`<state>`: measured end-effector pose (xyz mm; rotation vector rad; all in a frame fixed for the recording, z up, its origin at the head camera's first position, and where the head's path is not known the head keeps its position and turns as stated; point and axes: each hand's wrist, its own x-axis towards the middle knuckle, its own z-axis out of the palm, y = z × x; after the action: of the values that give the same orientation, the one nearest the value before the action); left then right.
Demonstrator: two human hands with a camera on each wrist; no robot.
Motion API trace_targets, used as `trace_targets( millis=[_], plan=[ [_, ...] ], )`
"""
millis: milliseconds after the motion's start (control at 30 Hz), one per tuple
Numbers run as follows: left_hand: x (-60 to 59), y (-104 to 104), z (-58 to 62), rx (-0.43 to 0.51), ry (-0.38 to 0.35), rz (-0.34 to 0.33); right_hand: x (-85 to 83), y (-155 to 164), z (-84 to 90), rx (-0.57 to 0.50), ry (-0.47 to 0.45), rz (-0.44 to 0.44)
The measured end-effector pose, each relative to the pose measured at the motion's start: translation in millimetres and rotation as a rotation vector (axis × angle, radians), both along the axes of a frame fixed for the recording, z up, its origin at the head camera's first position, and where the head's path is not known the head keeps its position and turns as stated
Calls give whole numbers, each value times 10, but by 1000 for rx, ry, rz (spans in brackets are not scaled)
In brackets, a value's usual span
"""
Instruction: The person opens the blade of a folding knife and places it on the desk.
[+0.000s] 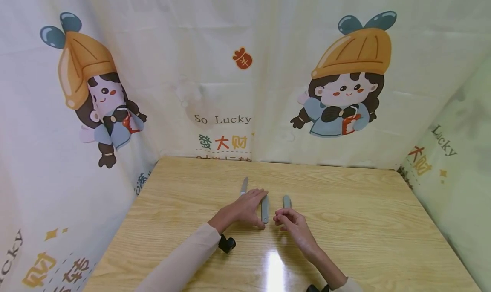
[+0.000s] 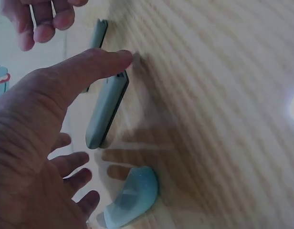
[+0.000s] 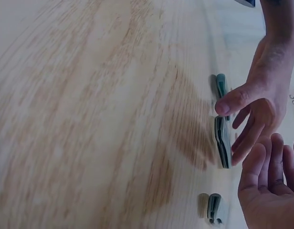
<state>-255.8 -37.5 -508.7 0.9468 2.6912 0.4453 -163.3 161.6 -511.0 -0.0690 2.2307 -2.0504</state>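
My left hand (image 1: 247, 207) spans a slim grey-green handle (image 1: 265, 209), with a dark slot along its side, lying on the table. The thumb is at its near end and the fingers toward its far end; whether they touch it I cannot tell. Left of that hand lies a knife (image 1: 244, 185), blade pointing away; the hand hides its handle in the head view, but the left wrist view shows a pale blue-green handle (image 2: 137, 195) there. My right hand (image 1: 295, 230), fingers loosely bent and holding nothing, is just in front of another short grey-green piece (image 1: 287, 201).
All three pieces lie on a light wood-grain table (image 1: 345, 215). A cream curtain (image 1: 276, 91) with cartoon prints rises along the table's back and sides. Dark wrist camera mounts (image 1: 227, 244) sit at both wrists. A bright light reflection shows on the table's near part.
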Motion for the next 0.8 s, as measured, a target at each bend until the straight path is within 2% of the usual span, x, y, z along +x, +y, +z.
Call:
trace_targets(
  millis=[300, 800],
  plan=[
    [-50, 47, -28, 4, -22, -3, 2, 15, -24, -13, 3, -4],
    [-4, 5, -93, 42, 16, 7, 10, 22, -49, -32, -1, 15]
  ],
)
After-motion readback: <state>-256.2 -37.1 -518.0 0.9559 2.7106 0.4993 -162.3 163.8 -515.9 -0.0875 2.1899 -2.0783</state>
